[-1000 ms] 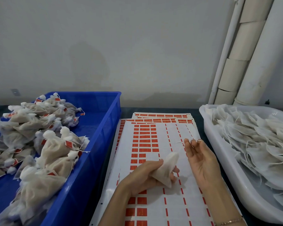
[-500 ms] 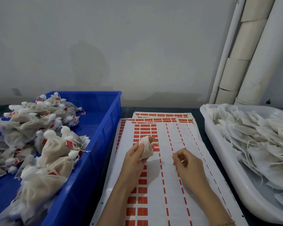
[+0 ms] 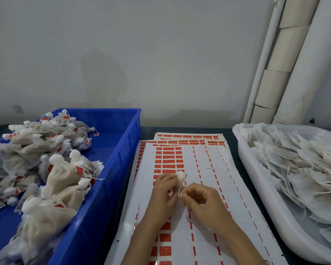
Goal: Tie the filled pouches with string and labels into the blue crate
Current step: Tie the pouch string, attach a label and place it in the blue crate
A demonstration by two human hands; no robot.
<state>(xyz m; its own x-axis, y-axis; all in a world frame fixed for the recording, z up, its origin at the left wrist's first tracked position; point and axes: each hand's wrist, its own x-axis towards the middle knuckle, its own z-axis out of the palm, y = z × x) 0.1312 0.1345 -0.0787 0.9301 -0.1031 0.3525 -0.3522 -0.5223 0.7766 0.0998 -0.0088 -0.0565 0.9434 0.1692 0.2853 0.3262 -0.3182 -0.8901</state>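
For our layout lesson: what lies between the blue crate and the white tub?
The head view shows stacked sheets of red labels there; over them the left hand grips a pouch, the right hand pinches its string.

Ahead of you: pale grey wall, with a darker blotch near the middle. A small grey plate sits low on your left. In the right corner, two white pipes flank stacked beige tube sections. A dark tabletop runs along the wall's foot.
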